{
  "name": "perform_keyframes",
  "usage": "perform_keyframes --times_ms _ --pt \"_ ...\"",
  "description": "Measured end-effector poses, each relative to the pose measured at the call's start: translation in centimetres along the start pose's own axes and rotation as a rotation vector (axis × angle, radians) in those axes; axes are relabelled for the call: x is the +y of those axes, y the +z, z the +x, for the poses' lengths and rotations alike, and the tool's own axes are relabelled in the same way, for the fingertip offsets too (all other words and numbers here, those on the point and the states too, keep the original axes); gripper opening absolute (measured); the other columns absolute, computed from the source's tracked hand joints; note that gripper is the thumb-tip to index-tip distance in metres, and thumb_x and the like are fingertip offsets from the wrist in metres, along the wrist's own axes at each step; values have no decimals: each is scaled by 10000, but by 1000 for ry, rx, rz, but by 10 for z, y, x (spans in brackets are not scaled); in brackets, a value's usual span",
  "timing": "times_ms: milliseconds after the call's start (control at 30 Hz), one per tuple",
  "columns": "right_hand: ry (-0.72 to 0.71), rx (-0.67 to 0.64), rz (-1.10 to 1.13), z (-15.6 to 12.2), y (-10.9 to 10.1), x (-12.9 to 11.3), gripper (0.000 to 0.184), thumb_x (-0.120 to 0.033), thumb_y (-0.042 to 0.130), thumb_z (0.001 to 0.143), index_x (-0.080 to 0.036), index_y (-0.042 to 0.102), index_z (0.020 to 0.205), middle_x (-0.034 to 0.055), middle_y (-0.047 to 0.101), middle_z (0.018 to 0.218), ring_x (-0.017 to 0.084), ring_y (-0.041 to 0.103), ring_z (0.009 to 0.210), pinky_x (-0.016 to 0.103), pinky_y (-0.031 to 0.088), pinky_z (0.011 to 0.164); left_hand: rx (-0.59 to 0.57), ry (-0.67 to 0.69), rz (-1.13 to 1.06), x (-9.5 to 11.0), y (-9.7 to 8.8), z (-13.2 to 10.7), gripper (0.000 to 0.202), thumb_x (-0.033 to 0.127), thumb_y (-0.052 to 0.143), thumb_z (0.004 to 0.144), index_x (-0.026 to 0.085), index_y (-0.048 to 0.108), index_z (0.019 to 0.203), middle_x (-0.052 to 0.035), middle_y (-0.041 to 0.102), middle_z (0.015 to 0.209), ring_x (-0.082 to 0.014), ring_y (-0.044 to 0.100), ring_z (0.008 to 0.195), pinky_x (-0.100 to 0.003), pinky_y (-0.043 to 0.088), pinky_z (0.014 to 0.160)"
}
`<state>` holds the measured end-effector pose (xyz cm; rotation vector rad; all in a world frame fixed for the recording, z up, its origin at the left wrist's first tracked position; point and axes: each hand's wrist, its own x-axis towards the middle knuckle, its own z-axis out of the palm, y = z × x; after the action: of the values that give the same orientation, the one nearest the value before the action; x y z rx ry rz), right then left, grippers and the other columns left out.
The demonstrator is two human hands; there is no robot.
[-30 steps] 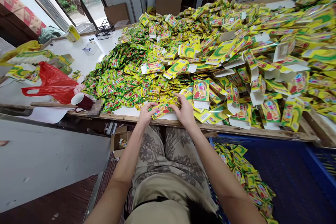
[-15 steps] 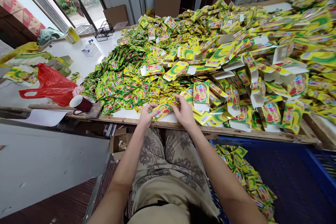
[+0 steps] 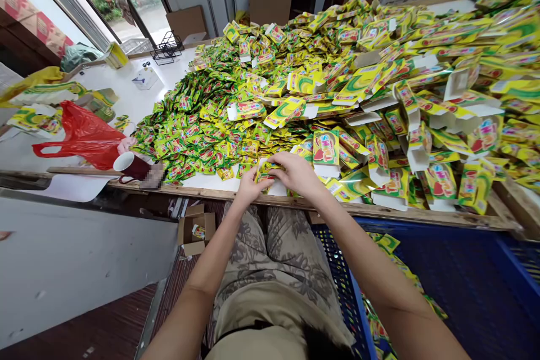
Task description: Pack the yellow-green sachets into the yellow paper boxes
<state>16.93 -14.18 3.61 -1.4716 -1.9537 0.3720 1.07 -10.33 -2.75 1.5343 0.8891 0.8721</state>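
Note:
At the table's front edge, my left hand (image 3: 252, 184) and my right hand (image 3: 295, 171) come together around a small yellow-green candy box (image 3: 264, 167). Fingers of both hands are closed on it, and my right hand covers much of its surface. Just beyond my fingers spreads a heap of small green-and-yellow candy packets (image 3: 185, 129). To the right of my right hand, a printed candy box (image 3: 325, 149) leans with its white flap toward me. More such boxes, several with open ends, are piled behind it.
Left of the packets are a dark red mug (image 3: 135, 167) and a red plastic bag (image 3: 86, 135). A wooden strip (image 3: 379, 212) edges the table. Below right is a blue crate (image 3: 442, 270) with packets; a small cardboard box (image 3: 196, 230) sits below left.
My hands have drawn closer together. My right hand has moved over the candy box, which now shows less. My left hand has shifted slightly right.

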Motion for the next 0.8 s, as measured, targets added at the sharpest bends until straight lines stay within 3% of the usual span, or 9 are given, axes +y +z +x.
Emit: perform_keyframes --times_ms 100,233,400,633,800 --pt "-6 -155 -75 11 -8 -4 188 -185 587 799 -173 671 967 84 687 933 224 604 899 298 423 766 49 18 -65 -4 4 1 393 308 782 593 151 613 911 -29 658 881 -155 588 820 -298 449 817" --pt "14 -314 -112 21 -17 -9 214 -188 584 806 -173 687 992 67 699 922 196 617 848 265 409 732 5 -31 -90 -4 5 1 418 320 781 598 151 612 940 -32 663 900 -156 596 822 -299 456 812" --pt "65 -290 -287 22 -15 -19 229 -195 525 842 -174 690 999 94 650 985 197 599 881 259 379 677 7 -24 -78 -3 3 0 439 345 768 623 152 604 981 -30 653 900 -150 586 827 -286 449 809" --pt "0 -386 -322 24 -17 -23 187 -160 545 798 -188 674 929 71 674 874 195 592 817 263 357 644 9 -66 -77 1 4 -1 454 426 786 570 140 605 872 17 605 751 -131 547 722 -273 441 742" --pt "4 -407 -375 20 -7 -18 157 -181 545 808 -212 694 844 94 635 751 226 570 799 269 321 570 11 -22 -22 -1 3 0 425 432 770 594 140 617 861 0 630 820 -151 560 808 -286 437 808"
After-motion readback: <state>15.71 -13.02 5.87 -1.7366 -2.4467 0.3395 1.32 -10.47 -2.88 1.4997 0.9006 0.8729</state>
